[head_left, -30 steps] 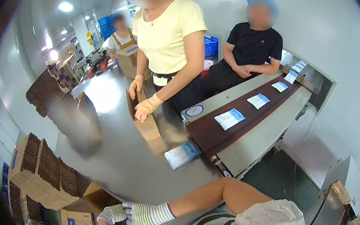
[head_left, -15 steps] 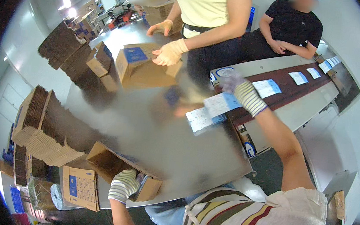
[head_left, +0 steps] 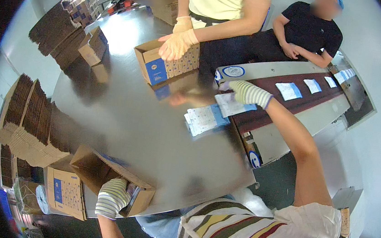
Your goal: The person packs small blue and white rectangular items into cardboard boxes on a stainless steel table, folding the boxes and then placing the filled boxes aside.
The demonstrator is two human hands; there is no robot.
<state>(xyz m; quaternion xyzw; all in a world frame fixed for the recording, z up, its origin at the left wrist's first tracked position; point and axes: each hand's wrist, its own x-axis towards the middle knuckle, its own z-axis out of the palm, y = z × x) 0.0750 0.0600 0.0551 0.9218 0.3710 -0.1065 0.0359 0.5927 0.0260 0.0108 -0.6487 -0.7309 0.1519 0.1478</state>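
Note:
My left hand (head_left: 114, 198), in a striped glove, reaches into an open cardboard box (head_left: 90, 166) at the table's near left edge. Its fingers curl inside by the end wall, beside a bluish thing; what they grip is partly hidden. My right hand (head_left: 251, 94), also gloved, is over the near end of a dark red conveyor belt (head_left: 264, 114). Its fingers stretch left above a white and blue packet (head_left: 230, 105), apparently touching it. That packet overlaps a small pile of similar packets (head_left: 204, 120) on the metal table (head_left: 152, 138).
More packets (head_left: 312, 86) lie along the belt. Across the table a co-worker's gloved hands (head_left: 179, 44) rest at another open box (head_left: 158, 68). Stacks of flat cardboard (head_left: 27, 121) stand at left, near a printed carton (head_left: 66, 192). Another person (head_left: 306, 34) sits beyond the belt.
My right hand has slowed over the packet, its fingers reaching left. The co-worker's box has turned and now stands upright on the table. My left hand stays in its box; the view has shifted slightly.

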